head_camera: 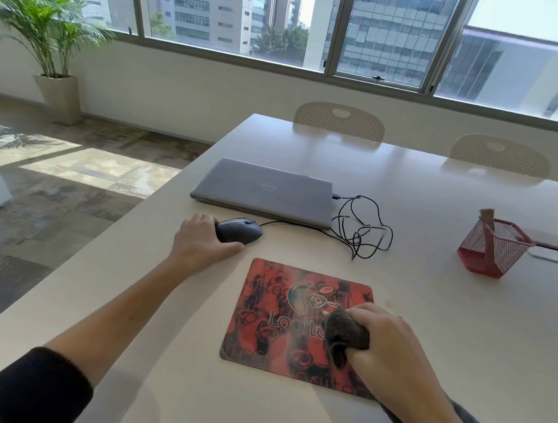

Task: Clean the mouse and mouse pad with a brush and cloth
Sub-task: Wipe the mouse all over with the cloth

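Note:
A black wired mouse sits on the pale table, just left of the pad's far corner. My left hand curls round its rear, thumb stretched along its near side. The red and black mouse pad lies flat in front of me. My right hand grips a bunched dark grey cloth and presses it on the pad's right part. A brush handle sticks out of the red mesh holder at the right; its bristles are hidden.
A shut grey laptop lies behind the mouse, with the tangled black mouse cable running to its right side. Two beige chairs stand at the far table edge. A potted palm stands on the floor far left.

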